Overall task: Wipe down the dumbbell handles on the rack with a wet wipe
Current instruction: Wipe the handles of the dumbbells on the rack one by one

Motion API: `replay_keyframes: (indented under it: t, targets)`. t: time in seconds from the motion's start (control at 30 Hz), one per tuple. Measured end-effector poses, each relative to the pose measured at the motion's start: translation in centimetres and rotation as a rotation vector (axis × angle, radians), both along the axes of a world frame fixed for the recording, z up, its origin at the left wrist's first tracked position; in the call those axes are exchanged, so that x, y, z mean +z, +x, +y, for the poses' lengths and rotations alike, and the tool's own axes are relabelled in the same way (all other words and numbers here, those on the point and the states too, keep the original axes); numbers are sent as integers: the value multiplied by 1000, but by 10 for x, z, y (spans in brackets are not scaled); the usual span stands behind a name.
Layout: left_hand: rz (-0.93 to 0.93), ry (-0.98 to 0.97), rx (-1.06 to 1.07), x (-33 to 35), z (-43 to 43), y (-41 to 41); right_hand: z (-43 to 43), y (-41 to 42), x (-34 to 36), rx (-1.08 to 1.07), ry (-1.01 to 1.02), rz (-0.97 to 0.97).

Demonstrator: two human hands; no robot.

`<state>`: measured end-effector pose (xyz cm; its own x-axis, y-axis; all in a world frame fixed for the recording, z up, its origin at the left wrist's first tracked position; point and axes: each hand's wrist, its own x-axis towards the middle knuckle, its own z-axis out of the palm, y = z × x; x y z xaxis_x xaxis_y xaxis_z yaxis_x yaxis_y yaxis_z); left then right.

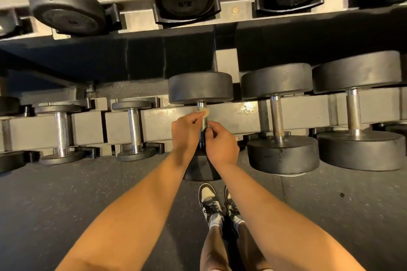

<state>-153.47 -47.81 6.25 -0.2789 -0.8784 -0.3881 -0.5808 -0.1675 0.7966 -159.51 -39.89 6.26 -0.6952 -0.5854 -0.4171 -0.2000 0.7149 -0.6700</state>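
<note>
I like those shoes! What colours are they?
The shoes are black and off-white, with black laces. The head view shows them, down between the arms.

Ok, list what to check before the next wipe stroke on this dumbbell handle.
1. Wet wipe on handle: ok, left hand pinches it against the far end.
2. Right hand steadying handle: ok, fingers curl round its near part.
3. Rest of handle reachable: ok, bare knurled steel shows between the hands.
4. Neighbouring dumbbell clear of right hand: ok, apart.
5. Dumbbell seated on rack: cannot tell, hands hide the contact.
</note>
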Motion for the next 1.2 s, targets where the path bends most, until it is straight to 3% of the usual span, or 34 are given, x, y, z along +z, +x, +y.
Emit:
replay_keyframes:
  t: [0.13,0.3,0.47,0.83,1.03,1.2]
  targets:
    - [-33,-21,-62,1,-3,7,-2,1,2,26,21,30]
    - [73,-9,71,-4,-14,-8,-3,-4,-7,16,-18,-9]
    - [-117,40,-88,-8,-2,13,0,-5,-3,-49,-55,-51]
    - [-368,219,-121,-6,17,22,14,-5,-1,24,54,-120]
    - [-188,168,-45,18,40,19,30,1,16,55,6,-209]
    - [1,158,-16,63,56,12,36,-9,71,-150,-111,-338]
